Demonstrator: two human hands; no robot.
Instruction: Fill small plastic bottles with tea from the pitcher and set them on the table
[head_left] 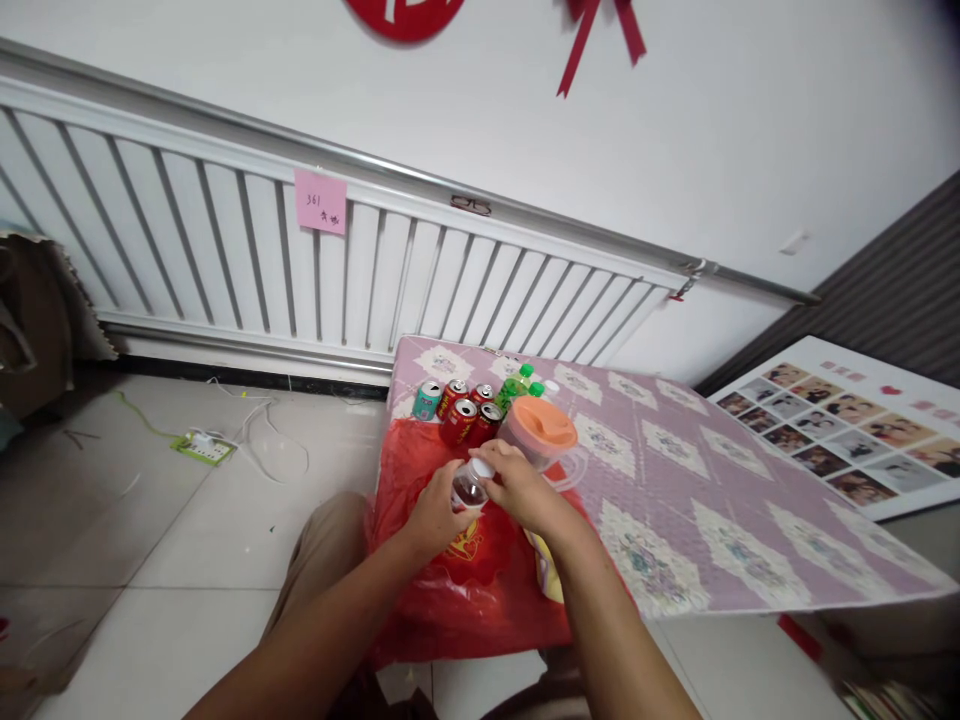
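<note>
The clear bottle (466,490) is between the two hands, above the red plastic sheet (420,620) that covers the near end of the counter (712,520). Its long axis runs from the white cap (481,467), at the top and slightly to the right, down into the left hand (436,510); it looks close to upright, though its exact lean cannot be told. The left hand is nearer the body, partly closed with fingers and thumb around it. The right hand (517,485) is nearer the cap, its fingers curled in around the cap's rim and its palm off the bottle; how firmly they press cannot be told. Just beyond both hands stand the red cans (459,424) and the teal can (427,400), the latter farther to the left. The pitcher with the orange lid (541,425) is just beyond the right hand.
</note>
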